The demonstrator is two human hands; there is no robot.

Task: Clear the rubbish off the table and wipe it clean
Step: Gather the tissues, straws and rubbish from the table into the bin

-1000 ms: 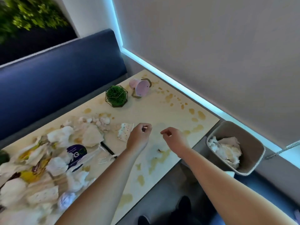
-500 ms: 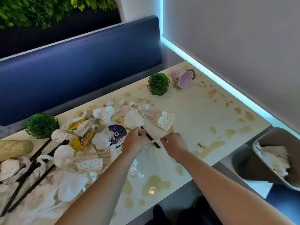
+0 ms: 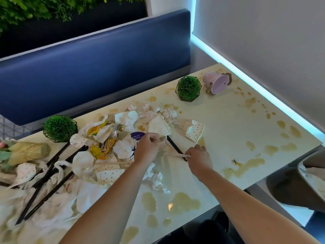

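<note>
The cream table (image 3: pixel 228 124) is spattered with brown stains (image 3: pixel 244 167). A heap of rubbish (image 3: pixel 105 143) covers its left half: crumpled tissues, yellow wrappers, spotted paper pieces and black sticks. A clear plastic fork (image 3: pixel 177 152) lies across a black stick (image 3: pixel 173 146) at the heap's right edge. My left hand (image 3: pixel 147 147) has its fingers curled round the fork's upper end. My right hand (image 3: pixel 199 156) pinches the lower end. A torn spotted paper piece (image 3: pixel 194 130) lies just beyond my hands.
A grey bin (image 3: pixel 310 175) holding tissues stands off the table's right edge. A pink pot (image 3: pixel 216 81) lies tipped over at the far corner beside a green plant ball (image 3: pixel 188 88). Another plant ball (image 3: pixel 59 128) stands far left. A blue bench (image 3: pixel 96 67) runs behind.
My view swung left from the bin toward the heap. Both hands moved from above the bare table to the fork and took hold of it.
</note>
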